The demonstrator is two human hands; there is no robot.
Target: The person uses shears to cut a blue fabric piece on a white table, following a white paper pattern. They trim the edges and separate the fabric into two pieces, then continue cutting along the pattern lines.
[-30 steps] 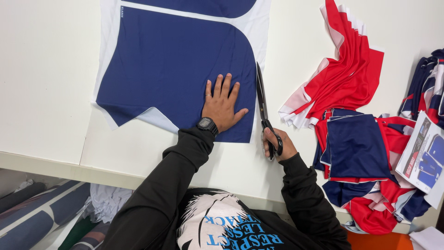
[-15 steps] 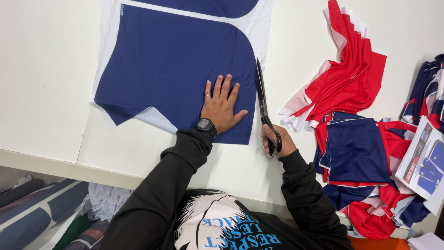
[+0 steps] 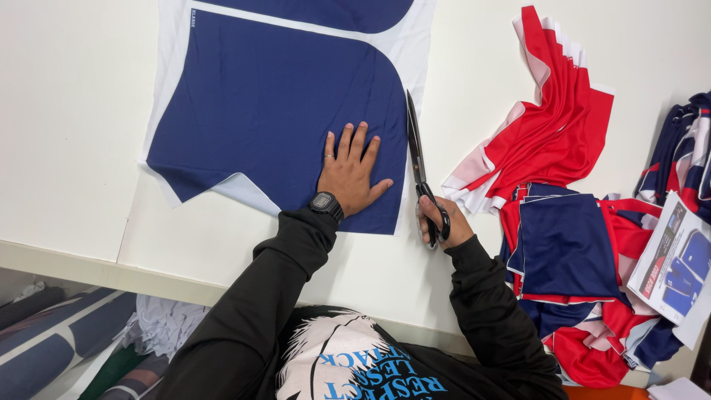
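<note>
A navy fabric panel printed on white cloth lies flat on the white table. My left hand presses flat on the panel's lower right part, fingers spread, with a black watch on the wrist. My right hand grips the handles of long black scissors. Their blades point away from me along the white right border of the navy panel, beside my left hand.
A red, white and navy heap of cut fabric pieces lies to the right. A printed paper sheet rests on more fabric at the far right. Fabric rolls and white scraps sit below the table's near edge.
My hands and the scissors hold nearly the same place on the panel's right edge. The view has shifted slightly.
</note>
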